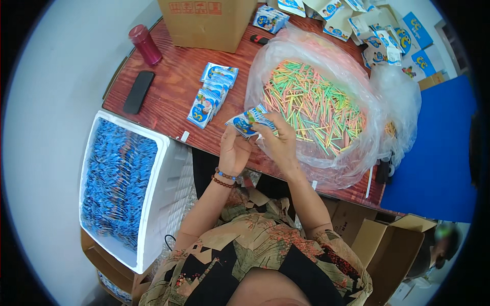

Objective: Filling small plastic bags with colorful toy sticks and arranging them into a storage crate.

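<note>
A small blue-and-white sachet (244,124) is between my hands, just above the near edge of the table. My right hand (279,145) pinches its right end, thumb in front. Beneath its lower left edge, my left hand (236,151) cups and grips it, with some fingers hidden behind. Beyond my right hand lies a large clear plastic bag (334,171), spread open around a heap of thin pink, yellow and green sticks (319,104). Left of the held sachet, several similar sachets (209,97) overlap in a row on the table.
A white foam box (162,148) packed with blue sachets stands at the left, beside the reddish wooden table (176,84). A phone (139,92), a pink-red bottle (145,45) and a cardboard box (206,23) sit farther back. Open printed cartons (375,43) crowd the far right.
</note>
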The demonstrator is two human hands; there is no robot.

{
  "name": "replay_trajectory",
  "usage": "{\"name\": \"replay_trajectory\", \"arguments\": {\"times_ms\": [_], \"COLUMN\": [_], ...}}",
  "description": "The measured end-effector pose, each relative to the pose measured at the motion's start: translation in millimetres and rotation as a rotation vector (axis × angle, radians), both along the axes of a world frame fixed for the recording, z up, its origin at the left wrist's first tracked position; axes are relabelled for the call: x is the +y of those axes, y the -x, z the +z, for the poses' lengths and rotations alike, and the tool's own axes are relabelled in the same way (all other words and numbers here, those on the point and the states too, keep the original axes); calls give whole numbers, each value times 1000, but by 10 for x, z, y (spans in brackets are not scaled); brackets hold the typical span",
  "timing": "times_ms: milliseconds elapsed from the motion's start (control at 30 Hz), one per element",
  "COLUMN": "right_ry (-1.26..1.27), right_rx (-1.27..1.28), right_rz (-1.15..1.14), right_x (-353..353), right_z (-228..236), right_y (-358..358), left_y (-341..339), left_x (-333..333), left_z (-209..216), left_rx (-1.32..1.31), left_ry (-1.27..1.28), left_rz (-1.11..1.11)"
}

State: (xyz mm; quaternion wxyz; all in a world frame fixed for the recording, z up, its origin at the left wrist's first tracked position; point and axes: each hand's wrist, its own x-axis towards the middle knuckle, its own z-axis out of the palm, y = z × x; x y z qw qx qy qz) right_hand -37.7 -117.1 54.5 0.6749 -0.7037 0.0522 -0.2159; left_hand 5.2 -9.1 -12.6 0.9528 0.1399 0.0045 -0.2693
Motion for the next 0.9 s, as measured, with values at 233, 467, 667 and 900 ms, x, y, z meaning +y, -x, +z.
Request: {"name": "replay_trajectory", "arguments": {"times_ms": [233, 467, 667, 900], "right_ry": [53, 151, 477, 879], "right_rx": [224, 230, 159, 292], "right_rz": [125, 236, 4, -101], "right_x": [114, 474, 396, -695], "right_z": [-172, -505, -817, -548], "right_y": [-322, -983, -1169, -703], "left_y": [-102, -354, -462, -431], "left_x": [303, 745, 857, 859], "left_z": [-125, -137, -407, -421], "left_rx": [-2, -192, -773, -862], "left_ry": [-258, -917, -1718, -1842], "left_rz": [188, 782, 627, 644]}}
